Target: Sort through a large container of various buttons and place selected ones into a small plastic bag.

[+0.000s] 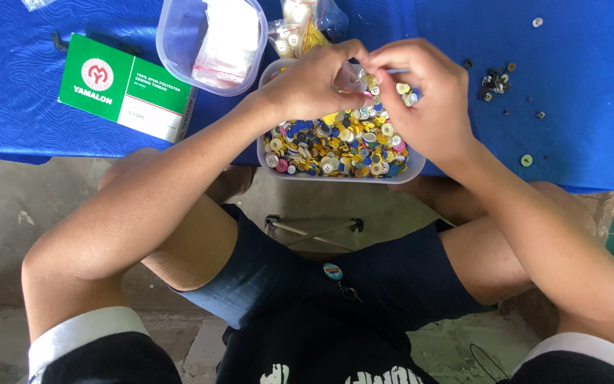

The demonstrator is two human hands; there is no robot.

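My left hand [315, 80] and my right hand [424, 96] meet above a clear plastic tub [335, 176] full of mixed coloured buttons [339, 146]. Both hands pinch a small clear plastic bag [353, 77] between their fingertips, with the bag's mouth held between them. The tub stands at the near edge of a table covered in blue cloth [591, 107]. What is inside the small bag is hidden by my fingers.
A second clear tub [179, 50] holding small plastic bags stands to the left. A green and white box [126, 87] lies further left. Bags of buttons [300, 28] lie behind the tub. Loose dark buttons [495, 80] are scattered at the right. Below are my knees and a concrete floor.
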